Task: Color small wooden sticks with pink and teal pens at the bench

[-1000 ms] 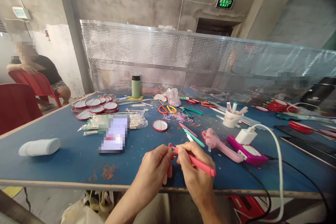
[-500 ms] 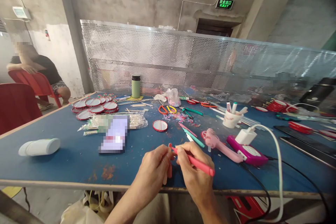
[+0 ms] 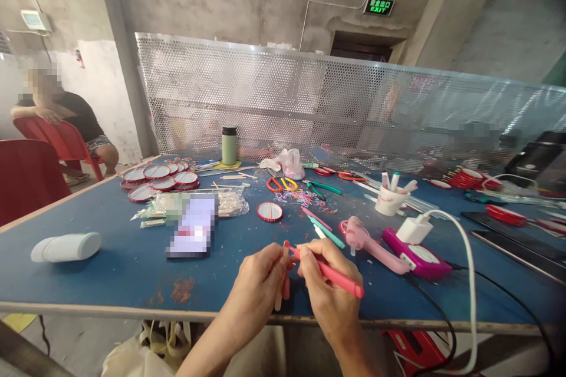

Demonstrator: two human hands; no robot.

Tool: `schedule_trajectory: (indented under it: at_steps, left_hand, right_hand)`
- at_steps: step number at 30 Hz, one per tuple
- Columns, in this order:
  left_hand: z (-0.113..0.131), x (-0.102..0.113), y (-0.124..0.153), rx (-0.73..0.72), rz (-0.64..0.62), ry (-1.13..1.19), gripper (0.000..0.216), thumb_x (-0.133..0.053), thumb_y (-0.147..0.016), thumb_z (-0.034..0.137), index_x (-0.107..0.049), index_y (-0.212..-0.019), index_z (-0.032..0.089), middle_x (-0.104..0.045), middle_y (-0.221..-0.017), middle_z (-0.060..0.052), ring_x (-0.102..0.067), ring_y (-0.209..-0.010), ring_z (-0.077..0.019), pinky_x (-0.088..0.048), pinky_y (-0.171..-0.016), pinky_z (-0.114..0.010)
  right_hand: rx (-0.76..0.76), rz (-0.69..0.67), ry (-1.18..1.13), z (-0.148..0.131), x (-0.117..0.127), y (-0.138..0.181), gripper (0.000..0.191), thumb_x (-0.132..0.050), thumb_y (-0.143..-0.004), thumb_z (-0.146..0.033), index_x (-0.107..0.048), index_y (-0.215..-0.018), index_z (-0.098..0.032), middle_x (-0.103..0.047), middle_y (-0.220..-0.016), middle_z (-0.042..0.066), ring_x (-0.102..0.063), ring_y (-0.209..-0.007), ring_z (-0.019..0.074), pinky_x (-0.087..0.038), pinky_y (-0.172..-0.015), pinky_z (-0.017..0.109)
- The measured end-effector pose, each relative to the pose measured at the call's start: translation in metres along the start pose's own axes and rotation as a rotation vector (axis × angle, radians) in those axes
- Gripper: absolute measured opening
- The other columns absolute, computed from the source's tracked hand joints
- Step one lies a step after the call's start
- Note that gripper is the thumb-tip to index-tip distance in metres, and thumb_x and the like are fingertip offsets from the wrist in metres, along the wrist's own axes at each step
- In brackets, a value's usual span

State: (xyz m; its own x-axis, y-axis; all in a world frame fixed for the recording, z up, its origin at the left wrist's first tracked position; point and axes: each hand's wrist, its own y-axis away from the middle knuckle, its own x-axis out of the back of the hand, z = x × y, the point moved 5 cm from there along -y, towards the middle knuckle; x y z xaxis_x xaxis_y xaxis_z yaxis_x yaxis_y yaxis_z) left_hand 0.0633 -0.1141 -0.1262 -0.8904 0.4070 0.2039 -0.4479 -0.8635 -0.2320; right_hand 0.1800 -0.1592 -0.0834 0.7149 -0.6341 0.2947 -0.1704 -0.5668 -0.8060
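My left hand (image 3: pixel 260 280) is closed around a flat wooden stick (image 3: pixel 278 300), whose lower end sticks out below the fingers and whose top end shows red. In my right hand (image 3: pixel 332 288) is a pinkish-red marker pen (image 3: pixel 338 278), held like a writing tool with its tip close to the stick's red end. Whether the tip touches the stick I cannot tell. Beyond the hands lie a teal marker (image 3: pixel 327 232), a pink marker (image 3: pixel 316 218) and a small round red-rimmed disc (image 3: pixel 269 211).
A phone (image 3: pixel 193 227) rests on bagged sticks (image 3: pixel 232 203) at left, near a white bottle (image 3: pixel 66 247). Right are a pink glue gun (image 3: pixel 375 247), a purple power strip (image 3: pixel 418 256) with cables, and a paper cup (image 3: pixel 390 200) of pens. Behind stands a perforated metal screen (image 3: pixel 265 100).
The marker and my right hand have shifted very slightly to the right. Red at the stick's top shows a little more plainly. Everything else on the table stays in place.
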Motion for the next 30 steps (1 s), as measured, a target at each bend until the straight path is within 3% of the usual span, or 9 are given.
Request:
schedule_trajectory:
  at_steps: [30]
  left_hand:
    - [0.0008, -0.0004, 0.0008, -0.002, -0.01, 0.039, 0.04, -0.039, -0.099, 0.046, -0.049, -0.071, 0.019, -0.055, -0.055, 0.002, -0.047, -0.048, -0.0094, -0.034, -0.051, -0.021]
  right_hand:
    - [-0.005, -0.012, -0.006, -0.0007, 0.0005, -0.0004, 0.025, -0.053, -0.093, -0.02, -0.057, -0.069, -0.02, -0.058, -0.054, -0.004, -0.053, -0.046, 0.0097, -0.042, -0.048, 0.02]
